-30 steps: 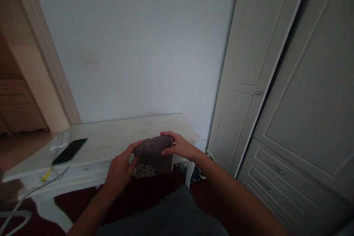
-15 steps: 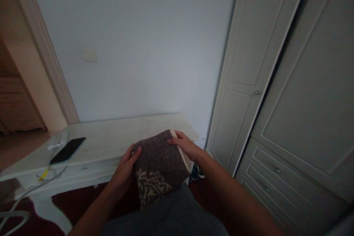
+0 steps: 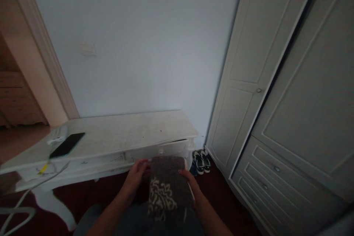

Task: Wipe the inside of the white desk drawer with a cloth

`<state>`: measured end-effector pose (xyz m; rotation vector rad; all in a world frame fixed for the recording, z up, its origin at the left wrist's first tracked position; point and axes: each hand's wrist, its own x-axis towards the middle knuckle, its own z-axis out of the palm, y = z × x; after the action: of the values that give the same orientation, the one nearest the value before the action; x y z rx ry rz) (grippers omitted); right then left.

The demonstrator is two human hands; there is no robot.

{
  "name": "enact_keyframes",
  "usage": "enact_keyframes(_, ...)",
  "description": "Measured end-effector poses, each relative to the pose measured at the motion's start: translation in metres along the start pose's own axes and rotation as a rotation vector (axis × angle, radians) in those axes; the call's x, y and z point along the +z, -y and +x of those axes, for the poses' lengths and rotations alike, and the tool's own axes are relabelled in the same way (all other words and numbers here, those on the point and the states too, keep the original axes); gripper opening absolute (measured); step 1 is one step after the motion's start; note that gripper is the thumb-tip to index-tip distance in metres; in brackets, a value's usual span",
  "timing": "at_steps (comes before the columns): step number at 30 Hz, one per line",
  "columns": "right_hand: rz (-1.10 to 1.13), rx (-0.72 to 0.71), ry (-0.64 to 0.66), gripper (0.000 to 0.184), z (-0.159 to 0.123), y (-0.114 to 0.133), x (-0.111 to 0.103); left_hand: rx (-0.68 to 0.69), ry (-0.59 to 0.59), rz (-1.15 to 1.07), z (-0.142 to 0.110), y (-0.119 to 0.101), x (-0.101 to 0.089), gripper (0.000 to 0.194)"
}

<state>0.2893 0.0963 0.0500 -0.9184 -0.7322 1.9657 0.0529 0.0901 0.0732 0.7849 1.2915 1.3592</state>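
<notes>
A folded towel (image 3: 170, 177), brown-grey with a cream scroll pattern on its lower left and a pale edge, is held upright in front of my lap. My right hand (image 3: 192, 184) grips its right side, thumb on the front face and the other fingers hidden behind. At the towel's upper left edge is my left hand (image 3: 138, 173), its fingers curled in against that side and partly out of sight. Just beyond the towel stands the front of a white table (image 3: 132, 125) with drawers.
A dark phone (image 3: 68, 145) and a white power strip (image 3: 58, 133) lie on the table's left end, with a white cable (image 3: 35, 188) hanging off. Black-and-white shoes (image 3: 201, 161) rest on the dark red floor by the table's right end. A white wardrobe (image 3: 238, 118) stands at right.
The towel has come down and toward me, turned more upright, and looks narrower. My right hand has slid lower along its side. The shoes and drawer front now show.
</notes>
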Motion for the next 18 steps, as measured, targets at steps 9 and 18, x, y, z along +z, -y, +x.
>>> enact_keyframes(9,0.059,-0.026,-0.152,0.065,-0.005,-0.005,-0.038,-0.302,-0.148,-0.193,0.074,0.040,0.049,0.007)
enact_keyframes(18,-0.777,-1.095,-0.341,0.050,0.084,0.182,0.018,-0.367,-0.151,-0.087,0.107,0.053,0.080,0.019)
